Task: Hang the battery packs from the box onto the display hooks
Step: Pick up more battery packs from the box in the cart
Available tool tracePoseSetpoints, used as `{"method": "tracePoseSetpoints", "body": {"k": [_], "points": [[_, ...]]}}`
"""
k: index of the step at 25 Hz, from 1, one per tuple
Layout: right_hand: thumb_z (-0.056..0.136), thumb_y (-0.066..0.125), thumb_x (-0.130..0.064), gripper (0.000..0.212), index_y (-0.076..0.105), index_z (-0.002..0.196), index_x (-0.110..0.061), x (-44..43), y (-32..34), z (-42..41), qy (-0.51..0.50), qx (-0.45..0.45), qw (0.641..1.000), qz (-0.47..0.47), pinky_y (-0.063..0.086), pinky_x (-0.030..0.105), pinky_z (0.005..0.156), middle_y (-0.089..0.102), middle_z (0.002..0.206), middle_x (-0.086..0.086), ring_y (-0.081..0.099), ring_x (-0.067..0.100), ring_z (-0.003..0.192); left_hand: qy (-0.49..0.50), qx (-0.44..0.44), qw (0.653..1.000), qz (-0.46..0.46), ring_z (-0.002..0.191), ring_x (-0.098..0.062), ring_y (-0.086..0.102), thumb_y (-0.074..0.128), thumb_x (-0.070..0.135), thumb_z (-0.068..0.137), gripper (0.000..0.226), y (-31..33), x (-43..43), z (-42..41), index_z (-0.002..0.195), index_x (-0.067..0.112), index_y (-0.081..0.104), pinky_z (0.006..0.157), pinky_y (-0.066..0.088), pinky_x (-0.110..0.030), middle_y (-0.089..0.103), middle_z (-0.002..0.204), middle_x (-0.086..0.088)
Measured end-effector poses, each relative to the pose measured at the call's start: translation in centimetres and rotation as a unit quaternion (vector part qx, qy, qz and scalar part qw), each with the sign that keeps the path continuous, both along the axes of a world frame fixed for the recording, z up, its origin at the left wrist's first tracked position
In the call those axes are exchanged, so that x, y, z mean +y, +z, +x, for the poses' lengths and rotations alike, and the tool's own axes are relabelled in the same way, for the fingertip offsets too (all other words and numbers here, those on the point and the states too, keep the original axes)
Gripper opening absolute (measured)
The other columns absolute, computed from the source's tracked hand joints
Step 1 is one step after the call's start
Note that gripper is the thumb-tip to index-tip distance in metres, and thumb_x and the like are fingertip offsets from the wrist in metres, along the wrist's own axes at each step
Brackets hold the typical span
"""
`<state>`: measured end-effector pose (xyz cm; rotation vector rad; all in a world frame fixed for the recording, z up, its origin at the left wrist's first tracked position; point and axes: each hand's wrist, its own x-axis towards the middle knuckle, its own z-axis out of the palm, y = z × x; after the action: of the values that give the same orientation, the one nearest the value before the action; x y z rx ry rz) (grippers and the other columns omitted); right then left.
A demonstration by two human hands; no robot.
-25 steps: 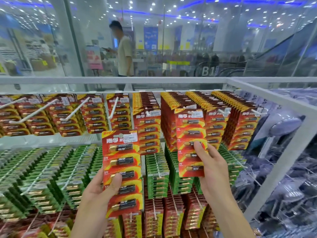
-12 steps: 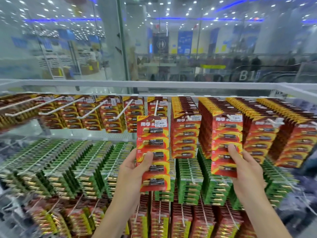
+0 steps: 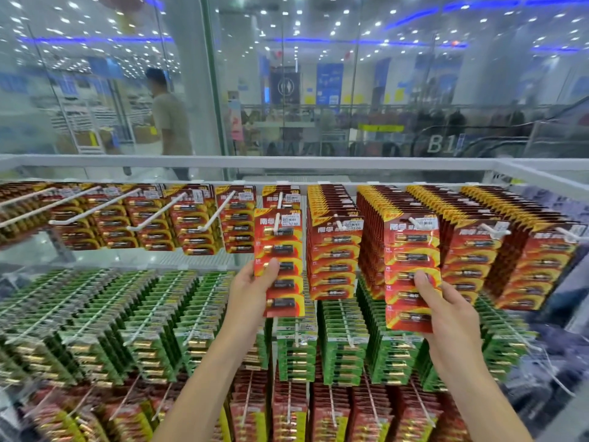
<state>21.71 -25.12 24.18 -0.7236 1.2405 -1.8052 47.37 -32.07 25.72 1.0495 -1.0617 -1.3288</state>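
Change vs a second ago: left hand (image 3: 248, 291) has lifted its red battery pack (image 3: 287, 247) from well below the top row up to the hook (image 3: 276, 218); the white tip now shows in front of the card's top edge, so the hang hole looks caught on it, though I can't tell how far it has slid on. Left hand is still clamped on the lower half, thumb across the face, fingers behind. Right hand (image 3: 452, 317) is on the same job as before: thumb and fingers pinching the lower part of the front pack (image 3: 411, 250) on the second full hook to the right, whose tip (image 3: 411, 221) pokes out through the top of the card, so that one reads as seated. Net: left pack is roughly at the threading step, not released. My guess at next: push it back along the hook, then let go. Risk is the card slipping off the tip if released early. Source box isn't in view. Hooks further left (image 3: 95, 205) are mostly bare at the front
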Motion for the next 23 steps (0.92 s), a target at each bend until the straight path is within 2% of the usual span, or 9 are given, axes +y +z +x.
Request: {"method": "tracePoseSetpoints", "body": {"k": [5, 7, 8, 10, 13, 15, 17, 20, 23], "points": [[0.057, 0.083, -0.08, 0.101, 0.061, 0.139, -0.026, -1.5, -0.9, -1.0, -0.015, 0.041, 0.998, 0.037, 0.052, 0.058, 0.103, 0.069, 0.132, -0.004, 0.065, 0.024, 0.121, 0.044, -0.038, 0.998, 0.011, 0.071, -0.008, 0.077, 0.069, 0.031, 0.099, 0.017, 0.1, -7.7, -1.7, 0.106, 0.015, 0.068, 0.051, 0.057, -0.021, 0.079, 0.099, -0.007], [0.063, 0.083, -0.076, 0.087, 0.068, 0.129, -0.022, -1.9, -1.0, -1.6, -0.015, 0.049, 0.998, 0.045, 0.056, 0.054, 0.096, 0.075, 0.119, -0.005, 0.071, 0.02, 0.11, 0.078, -0.047, 0.996, 0.016, 0.066, -0.006, 0.073, 0.07, 0.028, 0.099, 0.017, -0.1, -10.1, -2.5, 0.107, 0.015, 0.061, 0.045, 0.052, -0.016, 0.074, 0.097, -0.002], [0.073, 0.082, -0.067, 0.067, 0.072, 0.118, -0.018, -1.9, -0.7, -1.7, -0.017, 0.058, 0.997, 0.046, 0.059, 0.048, 0.087, 0.079, 0.103, -0.007, 0.075, 0.015, 0.096, 0.09, -0.048, 0.995, 0.02, 0.072, -0.009, 0.072, 0.071, 0.03, 0.098, 0.026, -0.4, -11.2, -2.9, 0.114, 0.014, 0.058, 0.049, 0.054, -0.019, 0.073, 0.099, 0.0], [0.087, 0.076, -0.048, 0.032, 0.072, 0.097, -0.017, -2.1, -0.9, -2.0, -0.02, 0.056, 0.997, 0.048, 0.057, 0.032, 0.07, 0.078, 0.076, -0.011, 0.073, 0.002, 0.07, 0.112, -0.055, 0.992, 0.033, 0.085, -0.017, 0.071, 0.075, 0.04, 0.093, 0.048, -1.4, -13.3, -3.0, 0.126, 0.011, 0.055, 0.072, 0.06, -0.033, 0.072, 0.107, 0.0], [0.092, 0.072, -0.039, 0.018, 0.067, 0.086, -0.023, -2.1, -0.9, -2.0, -0.031, 0.068, 0.996, 0.052, 0.055, 0.027, 0.066, 0.071, 0.072, -0.015, 0.067, -0.009, 0.06, 0.147, -0.093, 0.984, 0.034, 0.101, -0.025, 0.07, 0.079, 0.053, 0.085, 0.061, -2.8, -14.9, -3.2, 0.125, 0.01, 0.06, 0.095, 0.056, -0.045, 0.072, 0.113, -0.003], [0.091, 0.073, -0.041, 0.019, 0.068, 0.088, -0.022, -2.1, -1.3, -2.1, -0.025, 0.064, 0.996, 0.048, 0.059, 0.031, 0.073, 0.073, 0.084, -0.006, 0.071, -0.003, 0.072, 0.161, -0.113, 0.98, 0.018, 0.108, -0.023, 0.063, 0.077, 0.05, 0.089, 0.062, -2.9, -14.5, -3.4, 0.129, 0.007, 0.057, 0.095, 0.049, -0.039, 0.066, 0.118, -0.002], [0.088, 0.075, -0.046, 0.026, 0.072, 0.095, -0.022, -1.9, -1.7, -2.0, -0.029, 0.069, 0.995, 0.061, 0.061, 0.038, 0.086, 0.072, 0.097, 0.009, 0.072, 0.015, 0.092, 0.169, -0.138, 0.976, -0.003, 0.11, -0.021, 0.057, 0.074, 0.046, 0.093, 0.062, -3.0, -13.5, -3.2, 0.136, 0.007, 0.054, 0.093, 0.043, -0.035, 0.06, 0.121, -0.001], [0.087, 0.075, -0.049, 0.032, 0.071, 0.11, -0.027, -0.5, -3.0, -2.0, -0.048, 0.063, 0.994, 0.069, 0.059, 0.038, 0.093, 0.075, 0.102, -0.007, 0.072, 0.014, 0.095, 0.167, -0.151, 0.973, -0.056, 0.12, -0.024, 0.06, 0.07, 0.045, 0.096, 0.053, -3.2, -11.1, -2.1, 0.137, 0.013, 0.058, 0.094, 0.044, -0.034, 0.063, 0.127, -0.001], [0.089, 0.074, -0.047, 0.03, 0.074, 0.113, -0.028, 2.2, -5.2, -1.9, -0.065, 0.065, 0.991, 0.093, 0.058, 0.036, 0.091, 0.078, 0.106, -0.011, 0.074, 0.011, 0.099, 0.142, -0.133, 0.977, -0.082, 0.122, -0.018, 0.06, 0.065, 0.044, 0.1, 0.045, -4.2, -6.8, -0.5, 0.136, 0.018, 0.061, 0.099, 0.045, -0.032, 0.064, 0.133, 0.002]]}}
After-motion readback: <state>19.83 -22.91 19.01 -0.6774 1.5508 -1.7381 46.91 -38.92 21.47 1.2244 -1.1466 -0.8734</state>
